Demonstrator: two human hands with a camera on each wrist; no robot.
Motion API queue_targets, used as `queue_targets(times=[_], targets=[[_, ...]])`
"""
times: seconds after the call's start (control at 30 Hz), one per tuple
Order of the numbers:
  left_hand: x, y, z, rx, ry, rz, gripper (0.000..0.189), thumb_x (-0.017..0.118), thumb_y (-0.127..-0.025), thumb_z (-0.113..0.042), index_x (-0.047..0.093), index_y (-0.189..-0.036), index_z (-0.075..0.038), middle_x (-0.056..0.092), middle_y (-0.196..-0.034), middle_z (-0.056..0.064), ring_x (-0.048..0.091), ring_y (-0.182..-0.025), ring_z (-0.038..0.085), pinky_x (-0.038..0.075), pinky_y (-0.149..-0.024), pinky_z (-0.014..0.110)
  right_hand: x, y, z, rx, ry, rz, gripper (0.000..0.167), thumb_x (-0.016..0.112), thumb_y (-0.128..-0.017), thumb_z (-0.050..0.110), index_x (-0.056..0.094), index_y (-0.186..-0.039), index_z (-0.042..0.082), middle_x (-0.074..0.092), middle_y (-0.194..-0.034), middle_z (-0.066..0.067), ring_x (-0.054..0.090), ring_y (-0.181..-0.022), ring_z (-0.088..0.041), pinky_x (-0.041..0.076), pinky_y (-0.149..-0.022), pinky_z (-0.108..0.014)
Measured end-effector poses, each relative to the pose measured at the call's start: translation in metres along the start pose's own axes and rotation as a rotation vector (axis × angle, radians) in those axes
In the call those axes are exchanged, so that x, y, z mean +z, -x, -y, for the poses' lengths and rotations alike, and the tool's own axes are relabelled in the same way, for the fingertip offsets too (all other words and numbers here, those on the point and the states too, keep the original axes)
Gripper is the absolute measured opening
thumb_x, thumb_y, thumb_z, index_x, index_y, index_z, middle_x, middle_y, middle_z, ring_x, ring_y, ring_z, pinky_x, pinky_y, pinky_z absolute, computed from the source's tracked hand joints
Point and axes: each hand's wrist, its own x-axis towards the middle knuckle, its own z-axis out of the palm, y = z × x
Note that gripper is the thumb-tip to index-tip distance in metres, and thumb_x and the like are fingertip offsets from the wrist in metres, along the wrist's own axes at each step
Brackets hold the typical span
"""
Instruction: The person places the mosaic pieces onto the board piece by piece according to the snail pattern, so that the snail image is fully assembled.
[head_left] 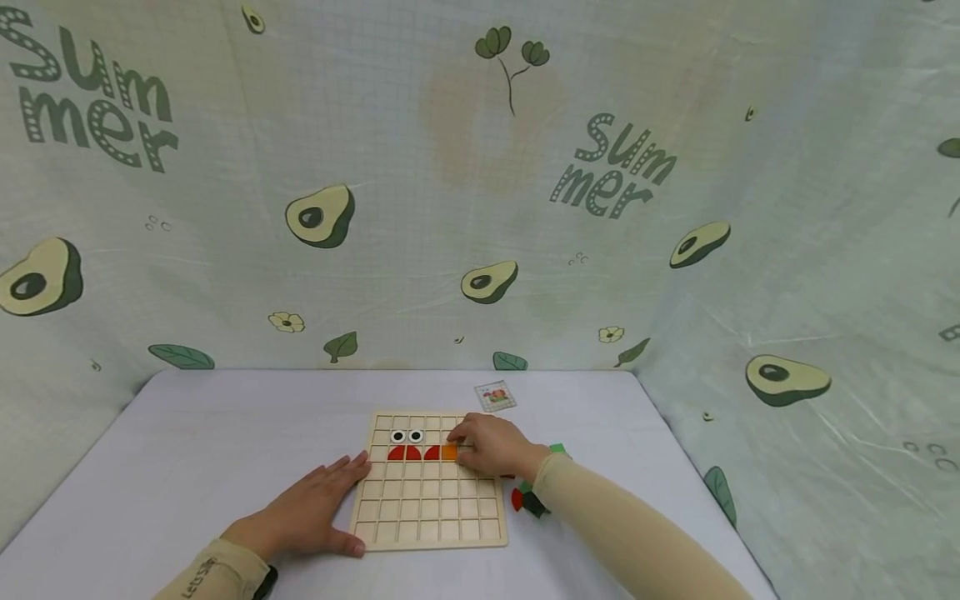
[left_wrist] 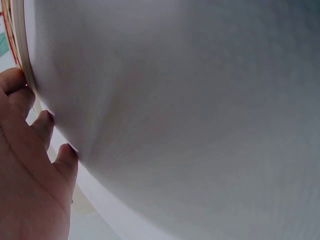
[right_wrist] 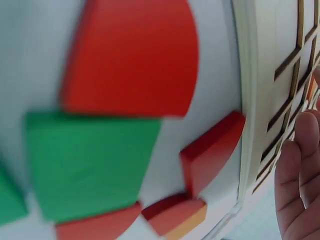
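A pale wooden grid board lies on the white table. Along its left edge rests my left hand, fingers stretched out and thumb near the front corner. Over the board's right side, my right hand pinches an orange tile with thumb and index finger, at a cell in the row of red tiles. Two round eye tiles sit just above that row. In the right wrist view the fingers reach over the grid, and what they hold is mostly cut off.
Loose tiles lie right of the board, partly under my right forearm: a green tile, a large red tile and several others. A small picture card lies behind the board. A printed cloth hangs around the table.
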Motion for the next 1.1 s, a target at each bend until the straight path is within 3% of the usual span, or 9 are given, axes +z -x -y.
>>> queue_targets(times=[0.27,0.5,0.8,1.1], targets=[[0.0,-0.001,-0.001,0.025,-0.005,-0.003,0.121,0.077,-0.06,-0.075,0.041,-0.149,-0.001,0.032,-0.159,0.015,0.031,-0.142,0.042,0.026,-0.113,0.062,-0.023,0.034,-0.018,0.041,-0.11,0.032,0.033,0.073,-0.09,0.023,0.072,-0.122,0.017,0.063,-0.108,0.007,0.053,-0.07,-0.005,0.049,-0.066,-0.023],[-0.001,-0.001,-0.001,0.007,-0.002,0.003,0.121,0.078,-0.06,-0.074,0.041,-0.149,-0.001,0.032,-0.159,0.014,0.031,-0.142,0.041,0.025,-0.114,0.062,-0.035,0.075,-0.049,0.123,-0.111,0.024,0.033,0.075,-0.09,0.022,0.072,-0.122,0.016,0.063,-0.107,0.004,0.053,-0.075,-0.006,0.051,-0.064,-0.022],[-0.001,-0.001,0.0,0.0,-0.012,0.002,0.121,0.075,-0.061,-0.076,0.04,-0.15,-0.002,0.031,-0.159,0.013,0.03,-0.143,0.04,0.023,-0.115,0.061,-0.031,0.112,-0.077,0.178,-0.056,0.008,0.032,0.079,-0.087,0.024,0.074,-0.118,0.019,0.063,-0.105,0.007,0.052,-0.079,-0.009,0.051,-0.068,-0.025],[0.001,-0.002,0.002,0.011,-0.009,-0.004,0.122,0.075,-0.06,-0.077,0.04,-0.151,-0.002,0.031,-0.159,0.013,0.03,-0.143,0.041,0.024,-0.114,0.062,-0.021,0.124,-0.088,0.18,-0.044,0.001,0.032,0.08,-0.086,0.023,0.073,-0.117,0.021,0.06,-0.1,0.011,0.051,-0.075,-0.007,0.049,-0.063,-0.023]])
